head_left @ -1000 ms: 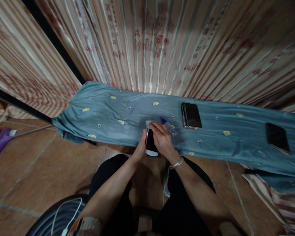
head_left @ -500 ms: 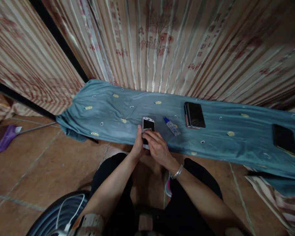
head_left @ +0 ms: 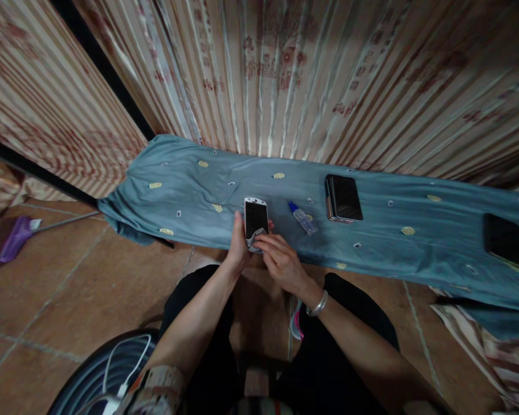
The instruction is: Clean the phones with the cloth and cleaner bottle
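A white smartphone [head_left: 256, 216] with a dark screen is gripped in my left hand [head_left: 239, 245], the thumb along its left edge and fingertips showing at its right side. My right hand [head_left: 285, 262] pinches a small grey cloth [head_left: 254, 235] and presses it on the lower end of the screen. To the right of the phone, a clear bottle with a blue cap [head_left: 303, 218] lies on the blue patterned cloth [head_left: 190, 190]. The palm side of my left hand and the phone's back are hidden.
A stack of dark phones [head_left: 345, 197] lies right of the bottle, and another dark phone [head_left: 504, 240] farther right. A patterned curtain [head_left: 277, 86] hangs behind. On the tiled floor are a purple broom [head_left: 16, 239] and, lower left, a dark ridged round stool [head_left: 86, 374] with a white cable.
My right hand has slid the grey cloth from the middle of the screen down to its lower end. More of the screen shows, and the phone has shifted slightly left and up.
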`<state>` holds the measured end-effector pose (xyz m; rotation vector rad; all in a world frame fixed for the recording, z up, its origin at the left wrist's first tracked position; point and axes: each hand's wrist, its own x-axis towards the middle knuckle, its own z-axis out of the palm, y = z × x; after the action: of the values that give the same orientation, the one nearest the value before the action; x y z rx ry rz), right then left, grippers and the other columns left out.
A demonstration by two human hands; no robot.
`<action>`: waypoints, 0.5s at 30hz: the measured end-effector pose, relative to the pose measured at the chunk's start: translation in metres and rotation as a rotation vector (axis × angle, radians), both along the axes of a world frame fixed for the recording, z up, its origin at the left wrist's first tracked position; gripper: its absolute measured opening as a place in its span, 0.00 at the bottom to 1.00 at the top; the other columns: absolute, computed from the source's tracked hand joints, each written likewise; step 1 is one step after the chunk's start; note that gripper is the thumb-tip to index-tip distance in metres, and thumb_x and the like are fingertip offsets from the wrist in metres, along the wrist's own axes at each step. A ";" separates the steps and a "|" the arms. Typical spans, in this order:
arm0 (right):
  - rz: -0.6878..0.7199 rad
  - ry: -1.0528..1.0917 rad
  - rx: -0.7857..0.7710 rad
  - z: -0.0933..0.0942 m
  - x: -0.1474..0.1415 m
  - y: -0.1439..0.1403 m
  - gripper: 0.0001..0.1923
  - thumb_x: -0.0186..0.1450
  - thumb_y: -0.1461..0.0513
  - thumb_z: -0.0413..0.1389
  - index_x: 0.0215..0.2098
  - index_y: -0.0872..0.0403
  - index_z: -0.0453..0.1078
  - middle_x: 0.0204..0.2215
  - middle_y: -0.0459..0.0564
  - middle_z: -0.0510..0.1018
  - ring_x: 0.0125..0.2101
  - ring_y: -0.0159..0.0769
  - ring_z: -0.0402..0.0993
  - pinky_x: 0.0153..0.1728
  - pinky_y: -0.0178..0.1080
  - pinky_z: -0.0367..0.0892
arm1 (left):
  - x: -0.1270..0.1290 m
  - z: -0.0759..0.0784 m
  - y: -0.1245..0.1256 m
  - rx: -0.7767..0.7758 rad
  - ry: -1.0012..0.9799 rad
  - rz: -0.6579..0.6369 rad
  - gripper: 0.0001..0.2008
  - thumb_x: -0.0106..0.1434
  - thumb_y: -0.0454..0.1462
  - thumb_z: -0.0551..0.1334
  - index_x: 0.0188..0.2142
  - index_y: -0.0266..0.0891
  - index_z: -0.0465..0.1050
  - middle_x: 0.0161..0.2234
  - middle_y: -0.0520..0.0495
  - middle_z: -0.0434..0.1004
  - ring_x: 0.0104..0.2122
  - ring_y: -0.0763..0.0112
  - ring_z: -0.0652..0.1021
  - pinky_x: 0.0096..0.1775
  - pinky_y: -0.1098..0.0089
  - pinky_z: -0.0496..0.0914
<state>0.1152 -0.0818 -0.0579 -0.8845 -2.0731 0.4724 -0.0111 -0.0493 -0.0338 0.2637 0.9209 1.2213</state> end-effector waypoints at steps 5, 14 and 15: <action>0.005 -0.015 -0.007 0.000 0.007 0.000 0.19 0.68 0.70 0.46 0.49 0.50 0.74 0.48 0.53 0.79 0.51 0.41 0.73 0.53 0.49 0.72 | -0.001 0.002 0.002 0.025 0.022 -0.004 0.39 0.65 0.61 0.46 0.45 0.28 0.78 0.37 0.34 0.83 0.40 0.58 0.82 0.39 0.67 0.76; -0.071 -0.082 0.033 -0.006 0.021 0.007 0.20 0.69 0.69 0.45 0.51 0.52 0.74 0.48 0.54 0.79 0.49 0.41 0.72 0.51 0.48 0.73 | -0.003 0.005 0.003 0.040 0.026 0.019 0.38 0.67 0.59 0.45 0.47 0.27 0.77 0.35 0.34 0.83 0.40 0.56 0.83 0.42 0.62 0.76; -0.081 -0.094 0.033 -0.007 0.021 0.008 0.20 0.69 0.69 0.45 0.52 0.52 0.73 0.49 0.54 0.78 0.49 0.42 0.72 0.52 0.48 0.72 | -0.003 0.005 0.003 0.042 0.023 0.005 0.38 0.67 0.58 0.44 0.47 0.27 0.77 0.35 0.34 0.83 0.40 0.56 0.82 0.43 0.61 0.75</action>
<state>0.1365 -0.0737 -0.0648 -0.9839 -2.1147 0.3588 -0.0142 -0.0462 -0.0288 0.3097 0.9168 1.2456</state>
